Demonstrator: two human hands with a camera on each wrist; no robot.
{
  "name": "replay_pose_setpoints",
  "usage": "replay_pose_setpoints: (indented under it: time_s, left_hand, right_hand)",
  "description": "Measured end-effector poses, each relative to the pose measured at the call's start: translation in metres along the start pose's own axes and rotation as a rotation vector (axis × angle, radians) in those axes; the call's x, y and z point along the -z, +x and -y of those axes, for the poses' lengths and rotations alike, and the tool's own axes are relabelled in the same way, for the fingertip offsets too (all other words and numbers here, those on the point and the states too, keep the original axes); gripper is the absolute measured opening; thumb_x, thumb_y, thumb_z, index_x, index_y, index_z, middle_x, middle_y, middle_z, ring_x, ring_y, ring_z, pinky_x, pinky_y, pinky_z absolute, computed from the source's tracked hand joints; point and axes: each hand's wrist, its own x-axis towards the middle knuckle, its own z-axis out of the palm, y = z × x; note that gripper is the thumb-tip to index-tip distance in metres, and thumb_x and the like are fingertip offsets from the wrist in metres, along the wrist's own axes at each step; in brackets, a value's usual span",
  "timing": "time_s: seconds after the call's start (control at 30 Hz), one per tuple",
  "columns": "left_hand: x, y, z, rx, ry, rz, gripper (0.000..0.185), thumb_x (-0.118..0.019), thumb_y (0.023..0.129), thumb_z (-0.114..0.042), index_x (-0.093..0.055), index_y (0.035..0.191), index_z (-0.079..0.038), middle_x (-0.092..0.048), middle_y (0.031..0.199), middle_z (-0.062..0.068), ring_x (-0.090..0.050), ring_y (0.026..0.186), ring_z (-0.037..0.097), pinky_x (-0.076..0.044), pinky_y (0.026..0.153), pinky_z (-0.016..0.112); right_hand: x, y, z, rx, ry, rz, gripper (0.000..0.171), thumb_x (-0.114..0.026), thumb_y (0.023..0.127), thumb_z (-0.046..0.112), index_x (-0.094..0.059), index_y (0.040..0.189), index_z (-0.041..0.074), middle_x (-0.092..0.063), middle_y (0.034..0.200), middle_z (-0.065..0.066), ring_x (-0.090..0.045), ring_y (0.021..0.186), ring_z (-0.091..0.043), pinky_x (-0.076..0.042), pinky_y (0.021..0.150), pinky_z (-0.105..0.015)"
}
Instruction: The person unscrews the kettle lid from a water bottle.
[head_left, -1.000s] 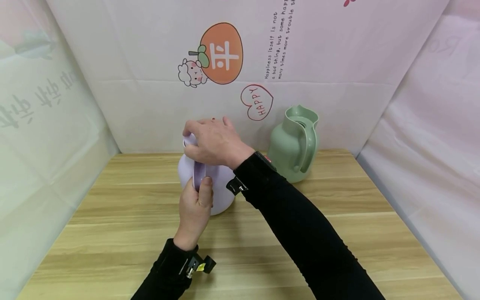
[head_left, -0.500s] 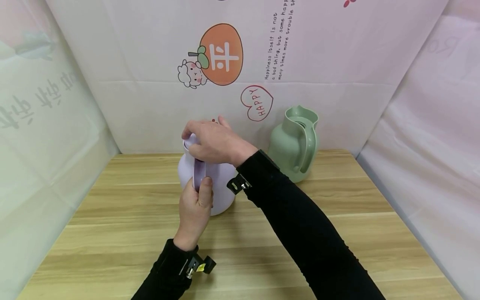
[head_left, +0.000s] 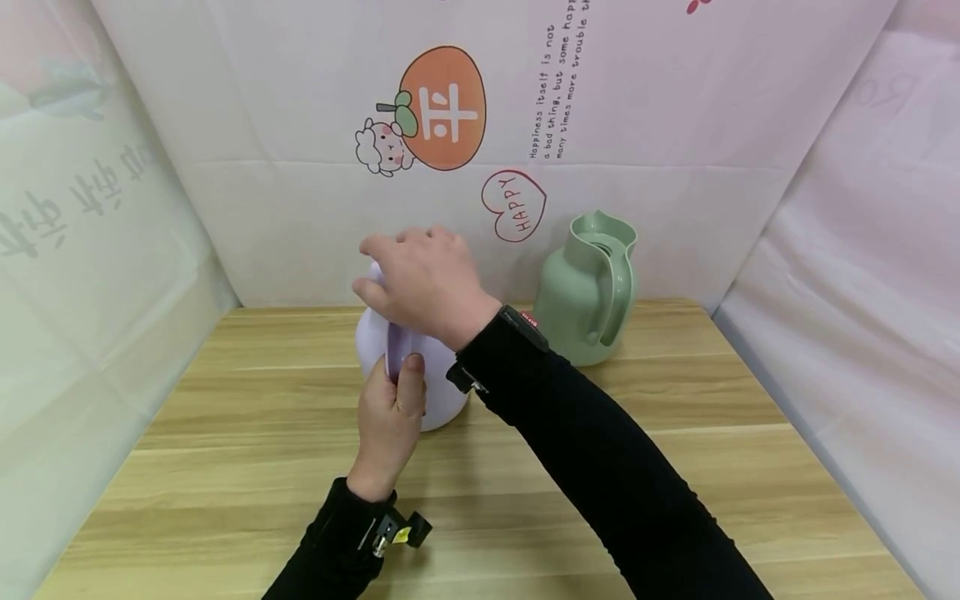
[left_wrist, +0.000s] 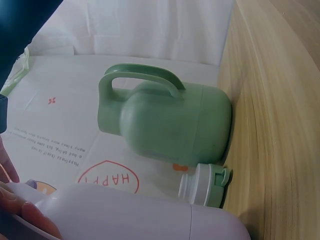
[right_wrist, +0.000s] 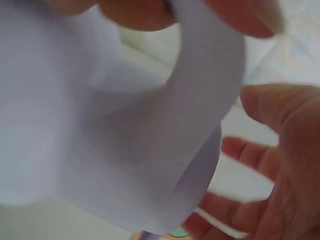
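Note:
A lavender thermos jug (head_left: 442, 400) stands upright on the table towards the back. My left hand (head_left: 390, 425) grips its handle (head_left: 399, 342), thumb lying along the handle. Over the jug's mouth, my right hand (head_left: 431, 283) has its thumb and fingers spread apart. In the right wrist view the right hand (right_wrist: 295, 165) reaches round the spout rim (right_wrist: 200, 175), fingers parted; whatever lies inside the mouth is hidden. To the right stands a green thermos jug (head_left: 577, 308), its top uncovered.
A green and white stopper (left_wrist: 205, 185) sits on the table (left_wrist: 270, 130) between the two jugs. A printed cloth (head_left: 300, 225) hangs close behind them, and white cloth sides (head_left: 847, 333) flank the table.
My right hand has parted its thumb and fingers at the jug's top, and its wrist has turned and dropped slightly. The left hand and both jugs keep their places.

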Motion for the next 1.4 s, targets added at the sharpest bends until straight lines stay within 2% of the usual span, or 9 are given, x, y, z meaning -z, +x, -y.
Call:
replay_pose_setpoints:
  time_s: [0.13,0.3,0.4,0.6,0.77,0.9,1.13,1.4]
  left_hand:
    - [0.000,0.000,-0.002,0.019,-0.003,0.010,0.032,-0.050,0.111,-0.023,-0.049,0.081,-0.012,-0.049,0.061,-0.002,-0.048,0.050,0.014,-0.038,0.048,0.029]
    - [0.000,-0.001,-0.003,0.029,0.005,0.015,0.032,-0.050,0.111,-0.024,-0.050,0.082,-0.012,-0.049,0.062,-0.001,-0.048,0.051,0.014,-0.038,0.048,0.030]
    - [-0.001,-0.001,-0.003,0.023,0.002,0.016,0.032,-0.050,0.111,-0.024,-0.050,0.082,-0.012,-0.049,0.062,0.000,-0.049,0.051,0.014,-0.039,0.048,0.030]
    - [-0.001,-0.002,-0.003,0.014,0.003,0.015,0.031,-0.050,0.111,-0.023,-0.050,0.081,-0.012,-0.049,0.062,-0.001,-0.049,0.051,0.014,-0.038,0.048,0.030]
    - [-0.002,-0.003,-0.002,0.017,0.010,0.002,0.032,-0.050,0.111,-0.023,-0.050,0.080,-0.012,-0.049,0.061,-0.001,-0.049,0.050,0.013,-0.038,0.047,0.029]
    - [-0.002,-0.003,-0.002,0.016,0.006,-0.001,0.032,-0.050,0.111,-0.023,-0.051,0.081,-0.012,-0.049,0.061,-0.002,-0.048,0.050,0.013,-0.038,0.047,0.029]
    - [-0.002,-0.004,-0.004,0.024,0.003,-0.008,0.032,-0.050,0.111,-0.023,-0.050,0.081,-0.012,-0.049,0.061,-0.003,-0.047,0.050,0.013,-0.037,0.047,0.030]
    - [-0.003,-0.004,-0.004,0.007,-0.003,-0.001,0.031,-0.050,0.111,-0.021,-0.050,0.082,-0.011,-0.048,0.061,-0.003,-0.047,0.050,0.013,-0.038,0.048,0.030]
  right_hand:
    - [-0.003,-0.003,0.008,-0.082,-0.151,-0.037,0.050,-0.046,0.102,0.068,-0.061,0.139,0.036,-0.066,0.103,-0.006,-0.060,0.096,-0.027,-0.051,0.080,-0.040]
    - [-0.007,-0.004,0.012,-0.130,-0.231,0.018,0.045,-0.039,0.105,0.067,-0.066,0.122,0.035,-0.055,0.094,-0.004,-0.057,0.095,-0.026,-0.051,0.075,-0.039]
    - [-0.007,-0.003,0.011,-0.128,-0.225,0.044,0.040,-0.040,0.108,0.061,-0.067,0.120,0.035,-0.056,0.097,-0.005,-0.057,0.099,-0.027,-0.052,0.076,-0.041]
    - [-0.006,-0.004,0.009,-0.099,-0.182,0.033,0.031,-0.042,0.109,0.049,-0.068,0.116,0.033,-0.062,0.099,-0.006,-0.058,0.101,-0.028,-0.053,0.076,-0.044]
    - [-0.006,-0.006,0.007,-0.073,-0.137,0.022,0.024,-0.044,0.106,0.037,-0.068,0.111,0.033,-0.061,0.095,-0.003,-0.056,0.095,-0.026,-0.051,0.071,-0.041]
    - [-0.007,-0.007,0.006,-0.053,-0.119,0.004,0.022,-0.046,0.103,0.035,-0.067,0.109,0.034,-0.061,0.095,-0.002,-0.056,0.092,-0.024,-0.049,0.069,-0.040]
    - [-0.008,-0.008,0.002,-0.023,-0.086,0.002,0.032,-0.047,0.100,0.034,-0.068,0.124,0.038,-0.068,0.110,0.002,-0.057,0.094,-0.023,-0.051,0.075,-0.040]
    - [-0.008,-0.008,-0.004,0.017,-0.007,0.010,0.037,-0.049,0.098,0.031,-0.067,0.129,0.037,-0.068,0.125,0.006,-0.060,0.105,-0.023,-0.050,0.083,-0.042]
